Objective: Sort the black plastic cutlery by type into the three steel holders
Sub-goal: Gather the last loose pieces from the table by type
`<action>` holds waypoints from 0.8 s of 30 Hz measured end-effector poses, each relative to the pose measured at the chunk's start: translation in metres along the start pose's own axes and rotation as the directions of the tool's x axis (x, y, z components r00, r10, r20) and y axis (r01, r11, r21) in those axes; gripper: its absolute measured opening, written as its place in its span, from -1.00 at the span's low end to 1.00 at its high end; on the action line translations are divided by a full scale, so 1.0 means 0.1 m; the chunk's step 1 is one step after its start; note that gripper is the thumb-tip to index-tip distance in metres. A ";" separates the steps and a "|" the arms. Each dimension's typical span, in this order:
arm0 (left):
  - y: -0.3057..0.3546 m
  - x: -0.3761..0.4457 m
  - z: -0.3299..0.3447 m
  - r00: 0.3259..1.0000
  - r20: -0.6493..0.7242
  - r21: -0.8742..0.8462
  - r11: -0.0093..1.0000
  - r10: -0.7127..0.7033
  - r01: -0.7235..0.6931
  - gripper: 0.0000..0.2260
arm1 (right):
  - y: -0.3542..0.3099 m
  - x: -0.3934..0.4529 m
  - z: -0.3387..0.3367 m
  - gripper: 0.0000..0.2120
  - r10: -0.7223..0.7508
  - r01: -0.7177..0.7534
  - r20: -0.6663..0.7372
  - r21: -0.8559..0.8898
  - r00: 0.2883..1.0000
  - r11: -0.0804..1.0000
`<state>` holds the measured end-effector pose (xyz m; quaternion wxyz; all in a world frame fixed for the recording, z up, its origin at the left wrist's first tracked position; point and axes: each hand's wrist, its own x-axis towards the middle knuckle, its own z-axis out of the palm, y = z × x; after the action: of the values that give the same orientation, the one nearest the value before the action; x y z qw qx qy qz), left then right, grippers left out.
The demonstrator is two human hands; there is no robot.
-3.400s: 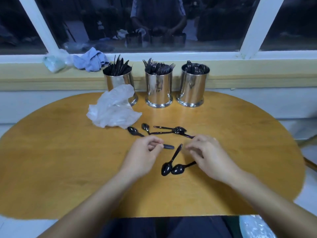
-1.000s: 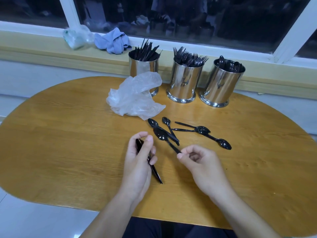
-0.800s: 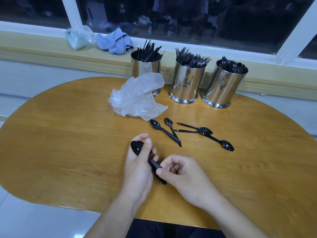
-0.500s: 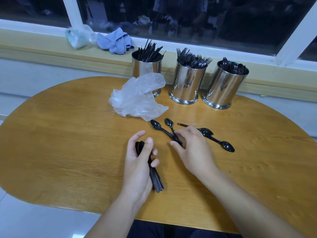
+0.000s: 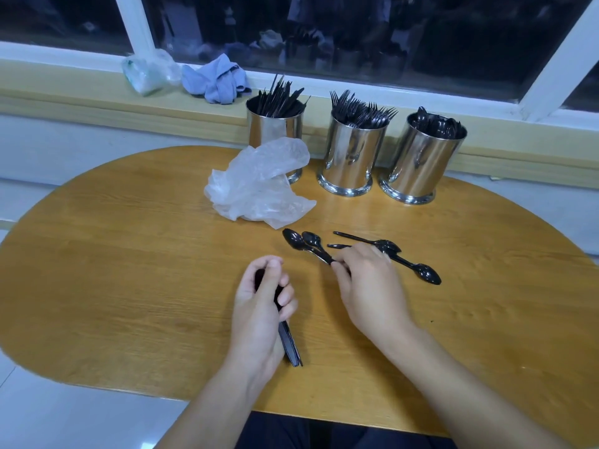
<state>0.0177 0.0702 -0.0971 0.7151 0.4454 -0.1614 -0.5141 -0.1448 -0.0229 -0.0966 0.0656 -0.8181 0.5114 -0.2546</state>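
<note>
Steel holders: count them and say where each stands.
3, in a row at the table's far edge: left holder behind the plastic bag, middle holder, right holder.

Place: canteen or dining area
Evidence: wooden table (image 5: 129, 286) at a window (image 5: 356, 34); steel holders (image 5: 351, 153) stocked with cutlery

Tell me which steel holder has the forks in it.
The middle holder: fork tines stick up from it. The left holder, partly behind the plastic bag, has knives; the right holder has spoons.
</note>
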 end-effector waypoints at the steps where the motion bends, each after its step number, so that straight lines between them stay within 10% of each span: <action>1: 0.00 0.00 0.01 1.000 -0.004 0.012 1.000 0.004 -0.004 -0.78 | -0.05 -0.08 -0.08 -0.88 0.060 -0.065 0.040 0.152 0.997 0.986; 4: 0.00 0.00 0.08 0.999 -0.006 0.042 0.998 0.053 -0.052 -0.66 | -0.25 -0.36 -0.31 -0.79 0.154 -0.276 0.266 0.523 0.952 0.807; 11: -0.07 0.00 0.21 0.996 -0.079 0.006 0.999 0.053 -0.053 -0.56 | -0.48 -0.72 -0.41 -0.79 0.092 -0.323 0.366 0.644 0.926 0.694; 17: -0.12 0.05 0.14 0.996 -0.094 -0.080 0.997 -0.005 -0.002 -0.87 | -0.44 -0.71 -0.34 -0.79 0.037 -0.191 0.299 0.506 0.953 0.841; 24: -0.06 0.05 0.07 0.999 -0.024 0.034 0.999 0.043 -0.042 -0.78 | 0.12 -0.06 0.06 -0.71 0.095 -0.098 0.029 0.122 0.995 0.988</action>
<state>0.0118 0.0619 -0.0994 0.7203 0.4599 -0.1706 -0.4904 -0.1539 -0.0246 -0.1085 0.1342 -0.7897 0.5328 -0.2729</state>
